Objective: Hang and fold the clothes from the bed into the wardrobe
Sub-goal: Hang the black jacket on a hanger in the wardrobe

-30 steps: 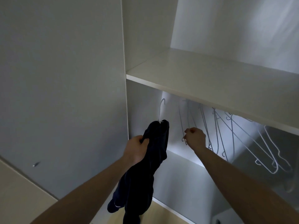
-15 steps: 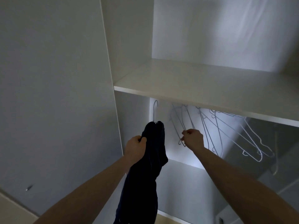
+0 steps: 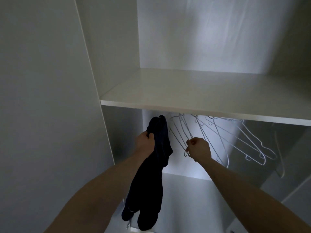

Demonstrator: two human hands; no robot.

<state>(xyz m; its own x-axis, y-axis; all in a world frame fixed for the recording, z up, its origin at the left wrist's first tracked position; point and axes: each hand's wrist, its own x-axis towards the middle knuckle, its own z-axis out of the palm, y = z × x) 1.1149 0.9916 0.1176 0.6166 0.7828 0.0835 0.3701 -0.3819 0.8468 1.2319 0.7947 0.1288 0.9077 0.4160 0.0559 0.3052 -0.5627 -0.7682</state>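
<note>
left hand (image 3: 145, 142): grip clamped on a bunched fold of the dark garment (image 3: 151, 174), near the wardrobe's left wall.
dark garment: hangs from that fist down to the bottom edge of view; its top reaches just under the shelf (image 3: 193, 91); what it hangs from up there is hidden.
right hand (image 3: 199, 148): fingers curled together, pinching the wire of a hanger (image 3: 180, 140).
wire hangers (image 3: 235, 140): a pale tangle farther right under the shelf; their hooks and the rail are hidden by the shelf edge, count hard to make out.
wardrobe (image 3: 117, 47): white, dim, cut off at right.
writing: none readable.
</note>
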